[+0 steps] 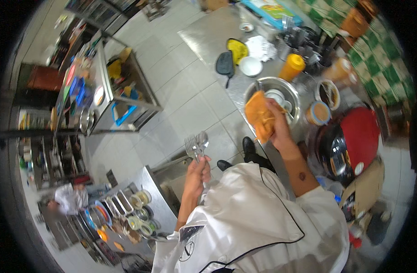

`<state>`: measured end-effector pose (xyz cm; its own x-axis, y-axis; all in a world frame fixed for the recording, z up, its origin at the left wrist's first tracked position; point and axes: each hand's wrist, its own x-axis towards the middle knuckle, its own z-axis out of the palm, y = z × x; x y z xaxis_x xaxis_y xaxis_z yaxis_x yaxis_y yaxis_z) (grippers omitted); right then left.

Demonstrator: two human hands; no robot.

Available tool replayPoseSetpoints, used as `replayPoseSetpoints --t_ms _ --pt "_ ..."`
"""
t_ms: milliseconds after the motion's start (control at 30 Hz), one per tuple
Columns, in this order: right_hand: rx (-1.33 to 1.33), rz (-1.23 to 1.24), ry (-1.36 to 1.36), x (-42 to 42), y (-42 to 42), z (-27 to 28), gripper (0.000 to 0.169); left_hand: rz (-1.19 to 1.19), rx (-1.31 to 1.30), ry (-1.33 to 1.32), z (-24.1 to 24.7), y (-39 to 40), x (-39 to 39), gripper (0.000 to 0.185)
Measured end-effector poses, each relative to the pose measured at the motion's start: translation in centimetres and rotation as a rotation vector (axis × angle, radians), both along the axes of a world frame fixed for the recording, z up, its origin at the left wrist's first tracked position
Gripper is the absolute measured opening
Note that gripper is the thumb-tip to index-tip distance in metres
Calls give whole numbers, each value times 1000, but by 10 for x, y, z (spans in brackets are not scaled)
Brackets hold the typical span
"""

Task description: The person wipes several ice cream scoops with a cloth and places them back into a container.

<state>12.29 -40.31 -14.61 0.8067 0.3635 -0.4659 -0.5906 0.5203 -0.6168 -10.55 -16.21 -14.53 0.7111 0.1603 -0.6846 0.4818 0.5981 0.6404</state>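
My left hand (198, 172) grips the handles of several forks (190, 145) and spoons (202, 139), heads pointing away from me over the floor. In my right hand (278, 126) is a bunched orange cloth (259, 114), held at the near left side of a round steel bowl (297, 92). White cups or small dishes (276, 96) and some metal utensils lie inside the bowl. The cloth hides part of its rim and contents.
On the steel table (205, 37) are a white bowl (250, 66), a yellow squeeze bottle (292, 66), a lidded tub (318, 113) and a red-and-black appliance (348, 143). Condiment containers (140, 199) fill a counter at lower left. A person (72, 198) is farther off.
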Motion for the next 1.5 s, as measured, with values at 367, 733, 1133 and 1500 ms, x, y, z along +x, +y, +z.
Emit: replayPoseSetpoints --t_ms 367,733,1133,1500 --pt "-851 424 -1491 -72 122 10 44 -233 269 -73 7 -25 25 15" --pt "-462 331 -1001 -33 195 -7 25 -5 156 -160 40 11 -12 23" --pt "-164 877 -766 -92 197 6 47 -92 33 -264 52 49 -51 16" --pt "-44 745 -780 -42 160 48 68 21 -98 -291 61 53 -72 30"
